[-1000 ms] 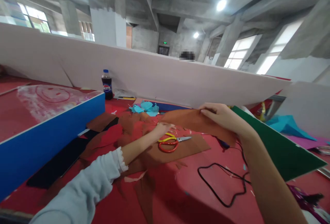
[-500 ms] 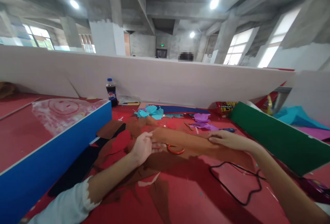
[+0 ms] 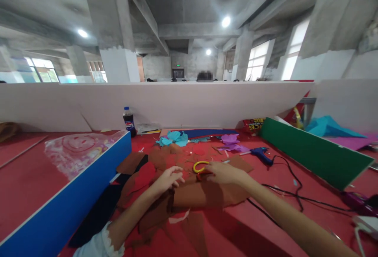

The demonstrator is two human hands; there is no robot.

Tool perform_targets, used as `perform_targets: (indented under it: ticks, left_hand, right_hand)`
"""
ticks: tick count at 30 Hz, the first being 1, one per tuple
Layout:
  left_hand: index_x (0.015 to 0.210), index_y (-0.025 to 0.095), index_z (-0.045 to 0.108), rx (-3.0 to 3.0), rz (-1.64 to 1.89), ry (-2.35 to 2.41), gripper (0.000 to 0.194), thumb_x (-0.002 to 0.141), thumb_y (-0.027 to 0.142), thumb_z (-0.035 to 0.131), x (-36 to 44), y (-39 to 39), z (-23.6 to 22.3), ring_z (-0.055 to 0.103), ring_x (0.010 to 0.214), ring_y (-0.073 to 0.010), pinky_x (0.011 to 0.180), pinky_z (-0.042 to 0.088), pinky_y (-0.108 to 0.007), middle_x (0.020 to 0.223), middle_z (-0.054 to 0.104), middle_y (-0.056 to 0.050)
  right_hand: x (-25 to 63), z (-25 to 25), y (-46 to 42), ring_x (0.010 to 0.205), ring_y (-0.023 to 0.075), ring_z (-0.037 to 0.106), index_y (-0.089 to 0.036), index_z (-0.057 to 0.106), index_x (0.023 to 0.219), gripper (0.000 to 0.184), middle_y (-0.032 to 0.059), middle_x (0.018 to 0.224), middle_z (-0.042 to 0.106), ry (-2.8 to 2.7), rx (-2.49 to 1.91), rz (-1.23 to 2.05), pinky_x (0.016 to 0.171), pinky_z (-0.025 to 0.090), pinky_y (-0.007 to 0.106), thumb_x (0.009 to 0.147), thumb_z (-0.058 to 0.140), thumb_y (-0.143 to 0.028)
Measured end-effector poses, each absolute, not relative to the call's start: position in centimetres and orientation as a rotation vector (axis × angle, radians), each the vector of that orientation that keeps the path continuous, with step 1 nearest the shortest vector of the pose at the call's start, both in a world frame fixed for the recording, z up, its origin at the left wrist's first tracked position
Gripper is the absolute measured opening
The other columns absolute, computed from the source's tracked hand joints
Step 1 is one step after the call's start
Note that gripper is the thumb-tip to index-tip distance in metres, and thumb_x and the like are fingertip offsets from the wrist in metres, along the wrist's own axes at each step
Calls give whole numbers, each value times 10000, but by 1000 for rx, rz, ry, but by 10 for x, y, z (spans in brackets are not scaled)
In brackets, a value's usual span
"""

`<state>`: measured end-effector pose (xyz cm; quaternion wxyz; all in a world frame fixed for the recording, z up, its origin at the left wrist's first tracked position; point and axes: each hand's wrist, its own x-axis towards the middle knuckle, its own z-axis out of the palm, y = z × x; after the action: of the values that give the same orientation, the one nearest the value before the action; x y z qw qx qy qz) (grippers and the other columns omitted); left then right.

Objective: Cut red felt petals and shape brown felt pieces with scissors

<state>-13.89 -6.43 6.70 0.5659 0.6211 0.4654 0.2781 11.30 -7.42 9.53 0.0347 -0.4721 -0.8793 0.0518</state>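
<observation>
My right hand (image 3: 226,173) is over a pair of scissors with one yellow and one red handle loop (image 3: 201,166), its fingers closed at the red loop. The hand covers most of the blades. Below it a curved brown sheet (image 3: 191,197) lies on the red table (image 3: 236,225). My left hand (image 3: 170,179) hovers at this sheet's upper left edge, fingers apart and holding nothing. Another brown sheet (image 3: 240,163) lies beyond my right hand. Brown scraps (image 3: 193,229) and a red cut piece (image 3: 144,175) are spread around my left arm.
A blue panel (image 3: 73,194) stands on the left and a green panel (image 3: 313,150) on the right. A blue glue gun (image 3: 261,155) trails a black cord. Toward the white partition (image 3: 189,103) are a cola bottle (image 3: 128,123), turquoise paper petals (image 3: 174,138) and purple paper (image 3: 232,142).
The brown sheet has come down from between both hands onto the table. My left hand has let go of it, and my right hand has moved left to the scissors.
</observation>
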Motion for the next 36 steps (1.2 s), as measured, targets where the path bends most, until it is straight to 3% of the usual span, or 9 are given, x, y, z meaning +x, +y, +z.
perform_targets:
  ticks: [2, 5, 9, 14, 19, 25, 31, 36]
  left_hand:
    - [1039, 168, 485, 1632, 588, 1044, 391, 718, 391, 499, -142, -68, 70, 548, 600, -99, 514, 368, -192, 830, 628, -42]
    - [935, 187, 562, 2040, 652, 1073, 250, 758, 330, 459, -153, -68, 78, 560, 834, -152, 720, 410, -255, 950, 620, -50]
    - [951, 213, 570, 2486, 680, 1359, 243, 780, 267, 406, -176, -57, 78, 506, 950, -183, 850, 360, -315, 994, 588, -46]
    - [1127, 229, 496, 2730, 366, 1432, 394, 740, 295, 462, -192, -43, 58, 389, 1126, -235, 940, 285, -393, 1213, 454, -81]
    - [1196, 235, 433, 2704, 275, 1412, 416, 786, 297, 395, -191, -43, 51, 439, 1072, -224, 877, 336, -355, 1164, 480, -83]
    - [1076, 226, 524, 2639, 270, 1473, 370, 732, 357, 486, -196, -48, 66, 491, 1000, -231, 855, 349, -325, 1087, 525, -83]
    - [981, 220, 560, 2538, 231, 1456, 263, 742, 272, 462, -198, -47, 63, 525, 960, -210, 837, 364, -293, 1018, 569, -61]
    - [1087, 200, 504, 2624, 384, 1547, 328, 799, 180, 348, -192, -47, 63, 514, 1008, -197, 858, 367, -290, 1082, 533, -77]
  right_hand:
    - [87, 85, -79, 830, 213, 552, -182, 488, 1141, 412, 103, 1007, 558, -2765, -1327, 195, 663, 397, 285, 745, 499, -294]
    - [60, 73, -89, 943, 269, 496, -150, 407, 1216, 565, 144, 1110, 494, -2761, -1313, 90, 757, 380, 360, 708, 555, -348]
    - [48, 66, -105, 1068, 302, 380, -186, 445, 1167, 441, 137, 1163, 443, -2520, -1436, -178, 858, 289, 457, 759, 515, -337]
    - [48, 59, -116, 941, 224, 452, -226, 492, 1077, 438, 54, 1013, 510, -2671, -1159, 144, 834, 315, 405, 727, 542, -485]
    - [47, 50, -113, 849, 175, 481, -180, 530, 962, 304, 44, 945, 529, -2648, -1160, 275, 718, 336, 275, 721, 591, -355]
    - [44, 49, -113, 829, 154, 478, -172, 520, 831, 66, 31, 883, 542, -2589, -1150, 143, 736, 313, 272, 770, 521, -195]
    - [47, 45, -107, 766, 152, 518, -159, 484, 870, 101, 52, 823, 575, -2557, -1254, 61, 646, 330, 241, 843, 390, -186]
    - [56, 44, -100, 759, 156, 546, -157, 473, 912, 139, 63, 842, 590, -2516, -1371, 50, 630, 335, 240, 862, 347, -183]
